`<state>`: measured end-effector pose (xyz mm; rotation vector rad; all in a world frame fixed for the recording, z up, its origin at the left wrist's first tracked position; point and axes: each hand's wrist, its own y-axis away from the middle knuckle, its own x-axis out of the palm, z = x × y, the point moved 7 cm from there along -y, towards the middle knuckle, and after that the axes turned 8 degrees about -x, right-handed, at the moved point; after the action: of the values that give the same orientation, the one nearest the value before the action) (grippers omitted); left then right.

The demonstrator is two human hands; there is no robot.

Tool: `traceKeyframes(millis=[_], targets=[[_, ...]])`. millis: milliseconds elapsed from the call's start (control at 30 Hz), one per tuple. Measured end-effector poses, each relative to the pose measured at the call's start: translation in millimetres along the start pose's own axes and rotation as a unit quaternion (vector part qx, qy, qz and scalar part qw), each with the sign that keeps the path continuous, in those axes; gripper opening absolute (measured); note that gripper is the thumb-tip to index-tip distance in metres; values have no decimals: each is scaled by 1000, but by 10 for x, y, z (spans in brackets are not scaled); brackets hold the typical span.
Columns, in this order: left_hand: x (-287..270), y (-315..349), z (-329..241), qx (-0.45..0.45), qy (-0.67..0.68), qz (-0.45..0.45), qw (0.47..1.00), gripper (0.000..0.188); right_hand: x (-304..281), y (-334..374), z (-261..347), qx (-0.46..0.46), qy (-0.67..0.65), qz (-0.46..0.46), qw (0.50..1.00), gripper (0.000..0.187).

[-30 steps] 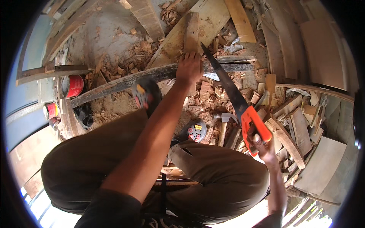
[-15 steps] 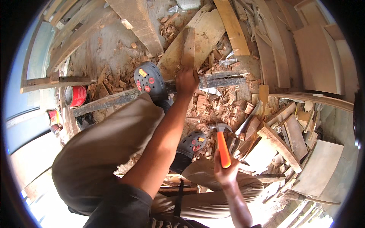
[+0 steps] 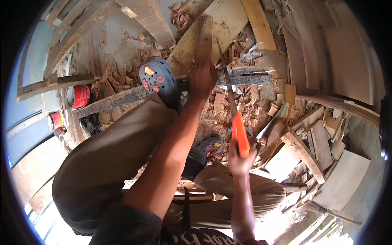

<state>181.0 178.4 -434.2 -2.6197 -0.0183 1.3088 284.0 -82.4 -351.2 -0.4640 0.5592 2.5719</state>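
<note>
My left hand [image 3: 203,80] is closed around the lower part of a weathered wooden board [image 3: 204,41], which lies by a dark beam [image 3: 249,77]. In my right hand [image 3: 241,159] is the orange handle of a handsaw [image 3: 241,134]. Its long narrow blade runs away from me, just right of the board, past the beam. Whether its teeth touch the board I cannot tell. A grey shoe [image 3: 158,79] on my left foot rests against the beam beside my left hand. The other shoe [image 3: 208,148] is lower, near the saw handle. A curved metal piece shows partly behind the handle.
Wood chips [image 3: 220,107] cover the ground around the beam. A wide pale plank [image 3: 228,22] and a yellowish plank [image 3: 259,24] lie beyond. Offcuts [image 3: 304,151] are heaped at the right. A red can [image 3: 78,96] stands at the left.
My right hand has moved forward with the handsaw, and the blade now reaches farther past the beam. My left hand stays on the board. The whole view has shifted slightly.
</note>
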Motion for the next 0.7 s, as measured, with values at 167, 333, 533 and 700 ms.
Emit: traceKeyframes(millis=[167, 333, 533, 700], targets=[[-139, 63, 99, -17, 9, 4, 1000, 17, -62, 378, 11, -110, 62, 28, 992, 4], [-93, 56, 109, -18, -19, -13, 1000, 17, -34, 168, 77, -32, -9, 16, 999, 7], [-103, 117, 161, -26, -25, 2, 999, 16, -49, 601, -53, -111, 67, 6, 992, 7], [-96, 86, 61, -16, -25, -18, 999, 13, -266, 699, -385, -104, -9, -53, 993, 10]])
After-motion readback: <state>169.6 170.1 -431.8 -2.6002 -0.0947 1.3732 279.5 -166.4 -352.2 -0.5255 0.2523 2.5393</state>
